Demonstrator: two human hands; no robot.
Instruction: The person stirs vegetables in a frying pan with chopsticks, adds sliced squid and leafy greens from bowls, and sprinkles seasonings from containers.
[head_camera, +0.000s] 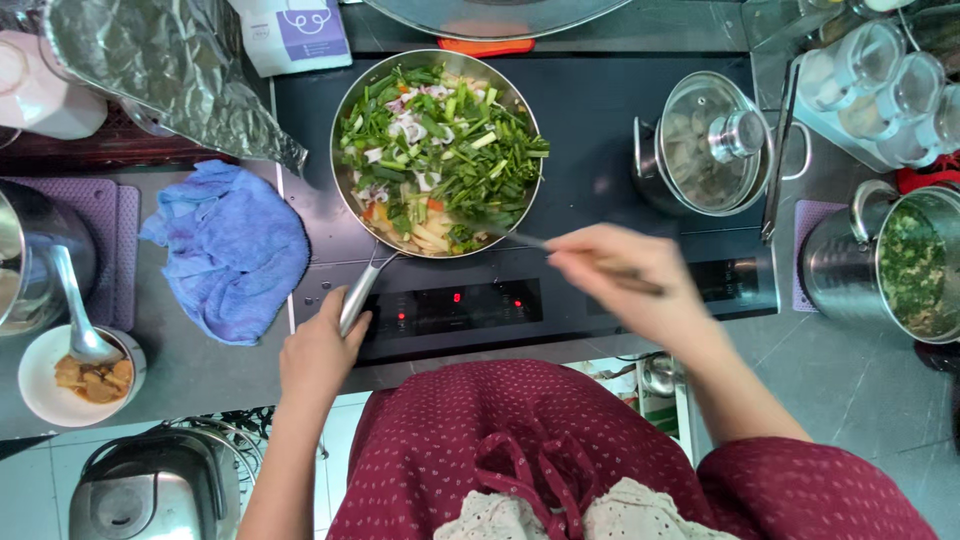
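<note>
Cooking on a black hob (600, 110) (grey counter (200, 370) around).

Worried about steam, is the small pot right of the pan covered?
Covered: a glass lid with a knob sits flat on the small pot.

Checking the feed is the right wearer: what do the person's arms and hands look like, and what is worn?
Both arms are bare to the hands: left hand, right hand. No gloves, rings, watch or bracelets show. The garment is dark red with small pale dots, with a cream lace trim at the bottom edge.
</note>
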